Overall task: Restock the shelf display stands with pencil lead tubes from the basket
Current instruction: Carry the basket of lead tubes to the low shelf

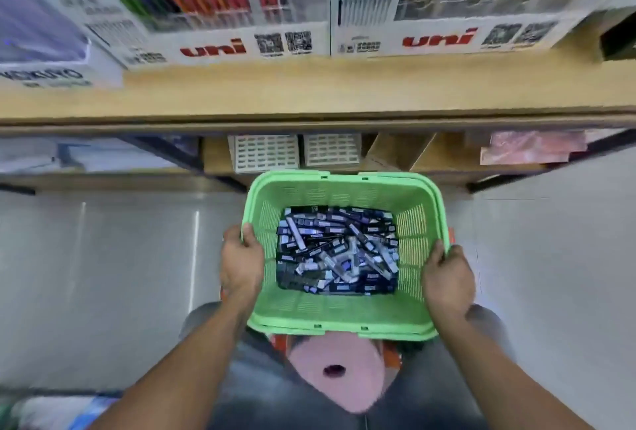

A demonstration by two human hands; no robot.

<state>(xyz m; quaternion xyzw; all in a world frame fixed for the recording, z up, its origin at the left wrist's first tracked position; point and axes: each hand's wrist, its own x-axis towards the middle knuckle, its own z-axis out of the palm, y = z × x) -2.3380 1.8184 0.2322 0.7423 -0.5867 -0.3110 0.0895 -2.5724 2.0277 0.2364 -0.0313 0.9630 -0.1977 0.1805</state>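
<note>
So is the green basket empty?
No, the green basket holds a heap of pencil lead tubes, and the left hand and right hand grip its rim.

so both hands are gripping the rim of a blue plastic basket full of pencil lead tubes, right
Not quite: the head view shows the slatted plastic basket is green, not blue. The rest holds: the left hand and the right hand grip its rim on opposite sides, and dark pencil lead tubes fill its bottom.

Bright, motion-blurred, edges fisheye-warped
</note>
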